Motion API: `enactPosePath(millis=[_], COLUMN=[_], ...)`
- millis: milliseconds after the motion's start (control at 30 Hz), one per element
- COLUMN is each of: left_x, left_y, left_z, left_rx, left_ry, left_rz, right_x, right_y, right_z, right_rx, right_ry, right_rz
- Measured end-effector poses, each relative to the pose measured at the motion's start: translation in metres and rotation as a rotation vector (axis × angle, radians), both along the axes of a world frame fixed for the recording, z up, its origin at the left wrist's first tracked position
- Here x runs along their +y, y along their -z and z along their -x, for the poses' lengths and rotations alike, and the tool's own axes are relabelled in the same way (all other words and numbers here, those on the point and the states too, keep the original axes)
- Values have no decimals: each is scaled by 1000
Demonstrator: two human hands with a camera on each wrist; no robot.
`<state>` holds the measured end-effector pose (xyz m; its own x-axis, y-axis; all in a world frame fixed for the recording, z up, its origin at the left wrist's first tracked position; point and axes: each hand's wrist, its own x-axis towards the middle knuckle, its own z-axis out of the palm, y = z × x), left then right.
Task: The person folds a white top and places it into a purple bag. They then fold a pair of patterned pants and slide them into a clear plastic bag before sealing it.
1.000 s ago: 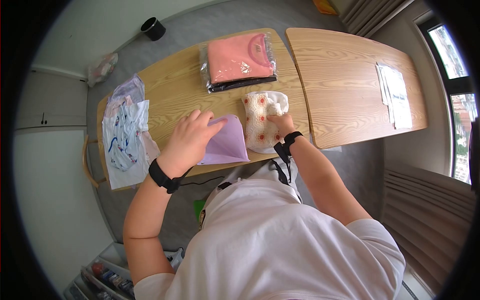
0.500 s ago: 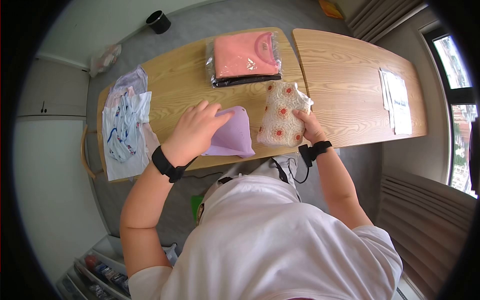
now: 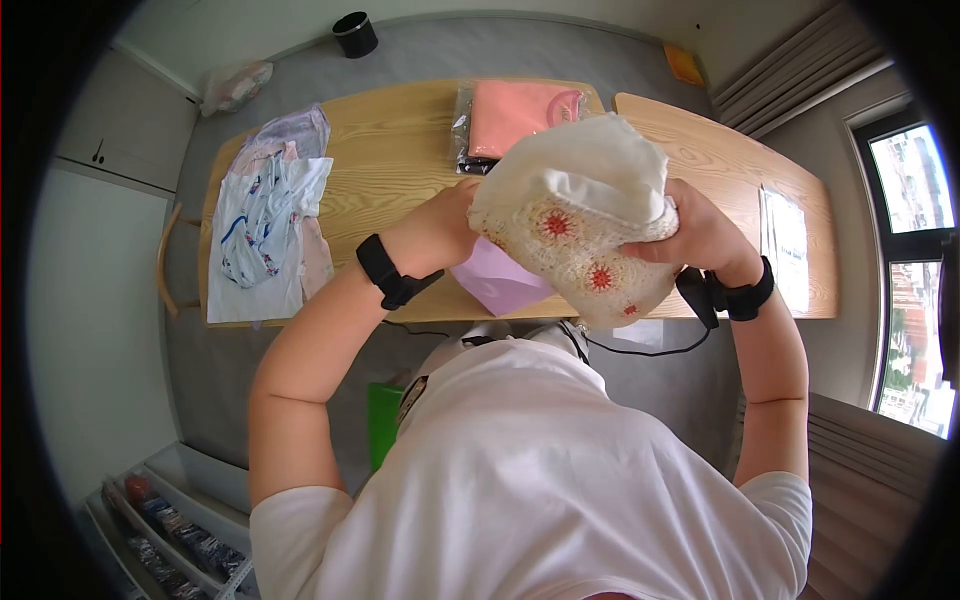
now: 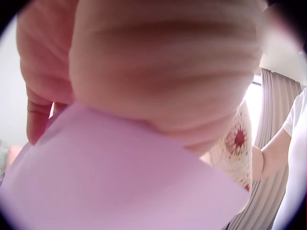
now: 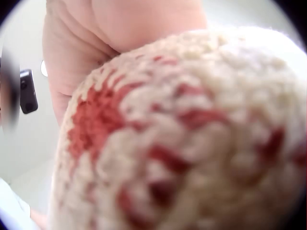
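As the right hand (image 3: 705, 235) wraps its fingers round the bunched cream-and-red crochet garment (image 3: 580, 230) above the wooden table (image 3: 390, 170), the left hand (image 3: 440, 228) with fingers curled on the lilac cloth (image 3: 500, 285), the step appears to be a lift, and the next move likely calls for both holds kept firm.

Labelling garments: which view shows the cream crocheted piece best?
Head view: nearly whole crocheted piece shows, held by the left hand and right hand. Left wrist catches only an edge strip; right wrist, a blurred close-up.

Cream crochet garment (image 3: 575, 235), red flowers
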<state>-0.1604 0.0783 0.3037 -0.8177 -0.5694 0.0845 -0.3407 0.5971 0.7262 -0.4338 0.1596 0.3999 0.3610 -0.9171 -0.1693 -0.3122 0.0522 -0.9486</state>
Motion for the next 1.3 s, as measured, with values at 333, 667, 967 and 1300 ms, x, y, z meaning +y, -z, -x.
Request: enactPosePath(millis=[333,667,967,1300], left_x=[-3,2,2,12], left_y=[0,0,3,-11], left_z=[-13,-2,-1,-1], left_rx=[-212,-83,-137,-16], left_ry=[71,190,221,93], left_rz=[23,-306,-107,-299], right_x=[-28,-64,-68,-80], right_y=[-15,-24,-8,-13], right_z=[-48,-71,-56,-35], right_rx=[548,804,561,606], right_ry=[-420,-702,-520,-268], right_rz=[-105,-222,-467,-247])
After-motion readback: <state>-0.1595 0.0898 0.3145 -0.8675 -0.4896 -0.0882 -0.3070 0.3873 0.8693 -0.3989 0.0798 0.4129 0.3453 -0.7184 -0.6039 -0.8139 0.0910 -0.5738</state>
